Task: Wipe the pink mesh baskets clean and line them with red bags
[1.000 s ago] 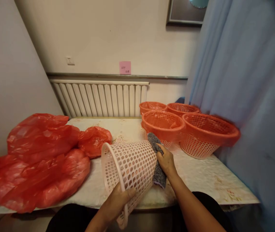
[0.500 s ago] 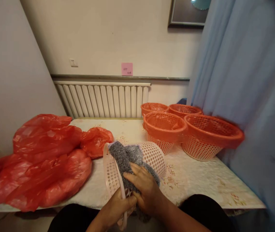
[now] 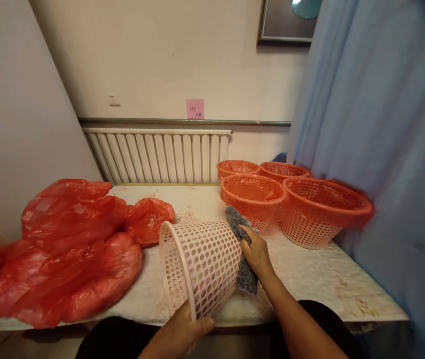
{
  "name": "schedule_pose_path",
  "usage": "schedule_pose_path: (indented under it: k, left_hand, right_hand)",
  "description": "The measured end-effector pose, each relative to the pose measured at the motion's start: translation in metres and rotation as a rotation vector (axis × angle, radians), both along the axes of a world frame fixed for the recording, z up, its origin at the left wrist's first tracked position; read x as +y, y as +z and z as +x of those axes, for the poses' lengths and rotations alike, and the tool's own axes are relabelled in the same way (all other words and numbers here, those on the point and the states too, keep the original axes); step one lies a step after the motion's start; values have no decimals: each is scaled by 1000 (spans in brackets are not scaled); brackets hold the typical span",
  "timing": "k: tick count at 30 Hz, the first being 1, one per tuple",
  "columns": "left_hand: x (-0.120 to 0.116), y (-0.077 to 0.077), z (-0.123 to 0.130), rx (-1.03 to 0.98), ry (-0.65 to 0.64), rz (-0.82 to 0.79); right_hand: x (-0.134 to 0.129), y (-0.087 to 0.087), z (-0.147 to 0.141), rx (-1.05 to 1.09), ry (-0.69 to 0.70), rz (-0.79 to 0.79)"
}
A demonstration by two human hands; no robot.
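Blue curtain (image 3: pixel 369 124) down the right of the frame, floral-covered table (image 3: pixel 298 279) across the lower part!
Red plastic bags (image 3: pixel 73 264) heap up at lower left, and four red-lined baskets (image 3: pixel 253 200) cluster right of centre. Lower centre, it's the pale pink lattice basket (image 3: pixel 208 257), tipped sideways, rim to the left, base end to the right; whether it touches the table, I can't tell. At bottom centre the left hand (image 3: pixel 184 326) is clamped on that rim, thumb lying outside. Over at the base end, a grey cloth (image 3: pixel 247 276) sits against the lattice, gripped by the right hand (image 3: pixel 258 252).
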State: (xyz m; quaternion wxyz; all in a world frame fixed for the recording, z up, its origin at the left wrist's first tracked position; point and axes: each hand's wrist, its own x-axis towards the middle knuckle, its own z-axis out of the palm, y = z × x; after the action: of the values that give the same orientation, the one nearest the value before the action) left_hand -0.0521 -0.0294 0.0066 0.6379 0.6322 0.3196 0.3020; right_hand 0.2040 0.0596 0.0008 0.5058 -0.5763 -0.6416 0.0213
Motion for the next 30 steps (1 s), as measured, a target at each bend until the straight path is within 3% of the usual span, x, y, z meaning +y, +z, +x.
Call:
schedule_pose_path:
  k: [5,10,13,16,21,23,26,30]
  left_hand:
    - [7,11,2,-131,31,0]
    - [13,26,13,-390,183,-260]
    - [14,33,19,-444,231,-331]
    - [13,34,21,-462,207,-327]
    - [10,26,21,-457,213,-288]
    - [9,22,20,-442,220,-281]
    - [9,18,18,-395,213,-221]
    - [10,13,15,-326,164,-129]
  right_hand:
    - [-2,-4,-5,-37,-28,17]
    - [-2,-6,-6,-54,-34,4]
    - [-8,-5,-14,-68,-9,21]
    - [-28,4,-37,-108,91,66]
    - [-78,30,-85,-281,411,167]
    - [-87,36,-93,-322,480,175]
    - [-79,35,-87,-281,467,158]
    - [-40,20,-52,-140,277,93]
